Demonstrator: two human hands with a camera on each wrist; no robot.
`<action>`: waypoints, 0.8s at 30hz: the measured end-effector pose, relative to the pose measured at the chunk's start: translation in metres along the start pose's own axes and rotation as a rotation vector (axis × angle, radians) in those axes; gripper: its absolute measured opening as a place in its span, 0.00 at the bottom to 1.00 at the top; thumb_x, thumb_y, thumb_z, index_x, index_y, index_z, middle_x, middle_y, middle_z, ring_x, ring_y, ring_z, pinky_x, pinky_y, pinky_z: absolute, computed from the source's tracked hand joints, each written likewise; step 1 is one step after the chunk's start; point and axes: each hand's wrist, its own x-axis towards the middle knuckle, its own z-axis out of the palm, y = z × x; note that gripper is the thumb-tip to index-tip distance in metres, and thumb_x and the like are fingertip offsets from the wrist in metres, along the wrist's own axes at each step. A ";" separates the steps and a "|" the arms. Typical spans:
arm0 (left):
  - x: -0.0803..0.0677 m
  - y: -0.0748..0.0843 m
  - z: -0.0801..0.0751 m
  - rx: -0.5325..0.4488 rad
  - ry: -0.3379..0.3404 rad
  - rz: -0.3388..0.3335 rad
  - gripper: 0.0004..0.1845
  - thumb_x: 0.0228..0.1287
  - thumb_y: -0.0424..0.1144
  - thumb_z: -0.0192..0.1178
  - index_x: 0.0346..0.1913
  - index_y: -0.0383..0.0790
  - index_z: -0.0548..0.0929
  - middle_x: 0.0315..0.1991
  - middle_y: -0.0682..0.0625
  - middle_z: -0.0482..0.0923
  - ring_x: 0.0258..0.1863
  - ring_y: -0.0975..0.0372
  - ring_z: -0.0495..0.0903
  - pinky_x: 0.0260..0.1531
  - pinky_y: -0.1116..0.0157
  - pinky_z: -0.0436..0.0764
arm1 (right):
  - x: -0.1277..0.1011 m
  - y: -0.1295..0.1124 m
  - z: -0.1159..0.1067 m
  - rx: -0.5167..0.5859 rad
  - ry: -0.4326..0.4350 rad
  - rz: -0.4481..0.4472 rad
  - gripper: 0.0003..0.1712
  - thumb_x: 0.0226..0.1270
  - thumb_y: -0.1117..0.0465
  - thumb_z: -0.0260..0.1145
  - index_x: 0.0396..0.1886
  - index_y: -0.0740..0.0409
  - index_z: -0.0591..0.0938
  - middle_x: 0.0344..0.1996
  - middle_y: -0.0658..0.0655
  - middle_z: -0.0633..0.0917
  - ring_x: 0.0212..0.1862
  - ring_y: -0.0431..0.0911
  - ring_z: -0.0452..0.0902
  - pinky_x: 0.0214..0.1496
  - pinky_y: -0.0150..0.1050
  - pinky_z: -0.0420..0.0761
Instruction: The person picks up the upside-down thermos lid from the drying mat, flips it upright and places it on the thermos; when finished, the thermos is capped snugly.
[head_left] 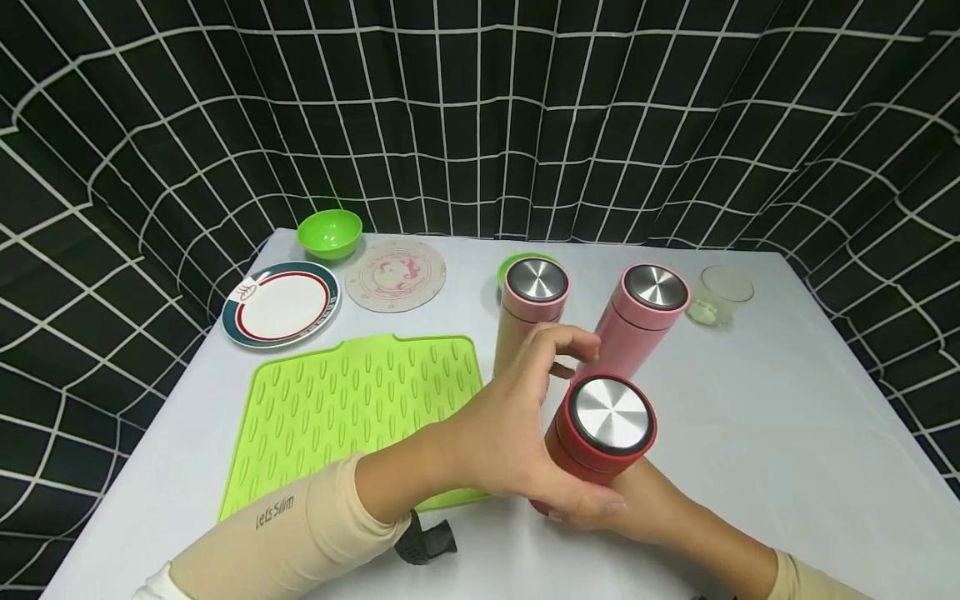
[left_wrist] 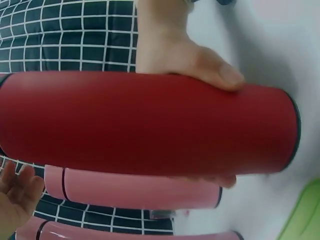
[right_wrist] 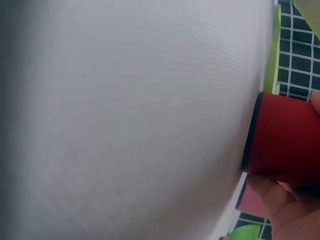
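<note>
A red flask [head_left: 609, 421] with a steel cap is tilted above the table, cap toward me. My right hand [head_left: 648, 510] grips its lower body; in the left wrist view the right hand [left_wrist: 185, 55] has its thumb on one side of the red flask [left_wrist: 150, 125] and fingers on the other. The right wrist view shows the flask's base [right_wrist: 285, 135] just over the white table, with my right hand's fingers [right_wrist: 280, 205] under it. My left hand [head_left: 536, 400] is beside the flask's left side, fingers loosely spread; in the left wrist view the left hand's fingers [left_wrist: 17, 192] are off the flask.
Two pink flasks [head_left: 534, 292] [head_left: 647, 310] stand just behind the hands, a glass [head_left: 722, 296] to their right. A green ribbed mat [head_left: 360, 408] lies at left, with a plate [head_left: 280, 304], green bowl [head_left: 330, 233] and round coaster [head_left: 395, 275] behind it. Black gridded curtain surrounds the white table [head_left: 787, 417].
</note>
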 end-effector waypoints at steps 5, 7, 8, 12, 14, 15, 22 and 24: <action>0.001 -0.001 0.001 -0.020 -0.035 -0.046 0.41 0.43 0.41 0.76 0.64 0.45 0.68 0.53 0.58 0.73 0.54 0.72 0.70 0.56 0.69 0.72 | 0.000 -0.001 0.001 0.036 -0.002 0.002 0.32 0.41 0.70 0.81 0.45 0.46 0.78 0.36 0.45 0.83 0.35 0.42 0.79 0.38 0.36 0.80; 0.000 -0.002 0.002 -0.052 -0.050 -0.069 0.43 0.44 0.40 0.76 0.65 0.46 0.66 0.55 0.57 0.71 0.55 0.71 0.70 0.56 0.68 0.73 | 0.000 -0.001 0.000 0.036 -0.007 0.002 0.30 0.42 0.70 0.81 0.45 0.46 0.78 0.35 0.45 0.83 0.34 0.42 0.79 0.37 0.37 0.80; 0.000 -0.003 0.002 -0.061 -0.050 -0.075 0.42 0.44 0.40 0.76 0.64 0.47 0.66 0.54 0.58 0.71 0.55 0.71 0.70 0.56 0.68 0.73 | -0.001 0.000 0.000 0.035 -0.009 0.025 0.31 0.42 0.69 0.81 0.45 0.46 0.78 0.35 0.45 0.83 0.35 0.42 0.80 0.38 0.37 0.80; 0.000 -0.007 0.003 -0.099 -0.062 -0.073 0.40 0.44 0.39 0.76 0.63 0.47 0.68 0.54 0.59 0.73 0.53 0.71 0.72 0.55 0.68 0.73 | -0.001 0.000 -0.001 0.044 -0.012 0.038 0.30 0.43 0.67 0.82 0.45 0.45 0.78 0.36 0.45 0.83 0.36 0.42 0.80 0.40 0.36 0.80; 0.000 -0.009 0.003 -0.115 -0.075 -0.061 0.42 0.44 0.38 0.76 0.64 0.47 0.68 0.55 0.59 0.72 0.55 0.71 0.71 0.57 0.67 0.72 | 0.000 0.001 -0.001 0.039 -0.012 0.023 0.30 0.42 0.68 0.82 0.44 0.45 0.78 0.35 0.45 0.83 0.35 0.41 0.80 0.39 0.36 0.80; 0.000 -0.009 0.003 -0.118 -0.081 -0.059 0.43 0.44 0.38 0.77 0.65 0.46 0.67 0.56 0.58 0.72 0.55 0.71 0.71 0.58 0.67 0.72 | 0.000 0.000 -0.001 0.030 -0.011 0.009 0.30 0.43 0.68 0.82 0.44 0.45 0.78 0.35 0.44 0.83 0.35 0.41 0.79 0.39 0.36 0.80; 0.001 -0.010 0.005 -0.131 -0.070 -0.036 0.43 0.44 0.36 0.75 0.65 0.43 0.65 0.55 0.55 0.72 0.55 0.69 0.72 0.58 0.67 0.72 | 0.000 0.003 -0.001 0.059 -0.014 -0.009 0.30 0.43 0.70 0.81 0.44 0.46 0.78 0.35 0.46 0.83 0.34 0.42 0.79 0.38 0.36 0.80; 0.001 -0.009 0.005 -0.127 -0.061 -0.044 0.44 0.43 0.37 0.76 0.65 0.43 0.64 0.56 0.55 0.70 0.56 0.69 0.70 0.58 0.67 0.72 | 0.000 0.004 -0.001 0.062 -0.012 -0.009 0.30 0.43 0.70 0.81 0.45 0.46 0.78 0.36 0.46 0.83 0.35 0.42 0.80 0.38 0.37 0.80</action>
